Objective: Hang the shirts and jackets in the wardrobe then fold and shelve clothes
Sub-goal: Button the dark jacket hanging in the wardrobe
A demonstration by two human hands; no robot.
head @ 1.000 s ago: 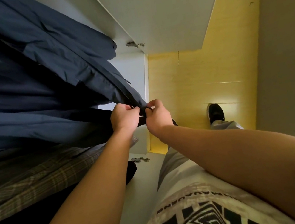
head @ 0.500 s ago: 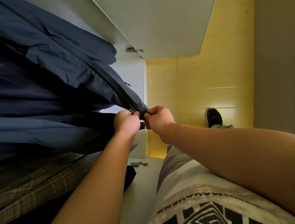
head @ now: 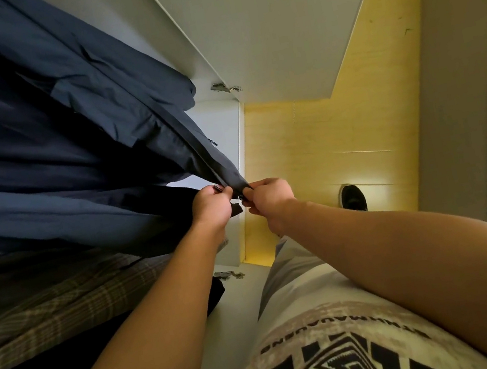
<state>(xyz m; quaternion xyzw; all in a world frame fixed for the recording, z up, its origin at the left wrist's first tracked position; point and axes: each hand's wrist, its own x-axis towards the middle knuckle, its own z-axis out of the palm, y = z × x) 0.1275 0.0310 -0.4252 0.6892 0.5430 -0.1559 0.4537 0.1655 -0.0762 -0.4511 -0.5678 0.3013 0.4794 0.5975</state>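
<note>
**Both hands on jacket hem, zip ends meeting**

The navy jacket (head: pixel 64 134) hangs inside the wardrobe (head: pixel 139 27). Its bottom front corner is drawn out toward me, past the wardrobe's front edge. Its zip line (head: pixel 194 150) is the long axis: it runs from deep in the wardrobe, up and away, straight down to my hands.

My left hand (head: pixel 211 204) pinches the hem on one side of the opening. My right hand (head: pixel 270 199) pinches the other front edge. The two hands are just beside each other with a small dark bit of zip hardware between them. I can't tell whether the slider is seated, it's too small. Neither hand is clearly nearer. The right one is on the open door (head: pixel 271 16) side.

My guess is that the next move is mating the zip ends and pulling up along that axis, with the left hand keeping the hem taut.

Also in the wardrobe:
- A plaid garment (head: pixel 60 298) hangs just beside the jacket, on my near side.
- A dark garment (head: pixel 216 293) hangs closer still.

Outside the wardrobe is yellow floor (head: pixel 340 134), with my shoe (head: pixel 353 197) on it.
</note>
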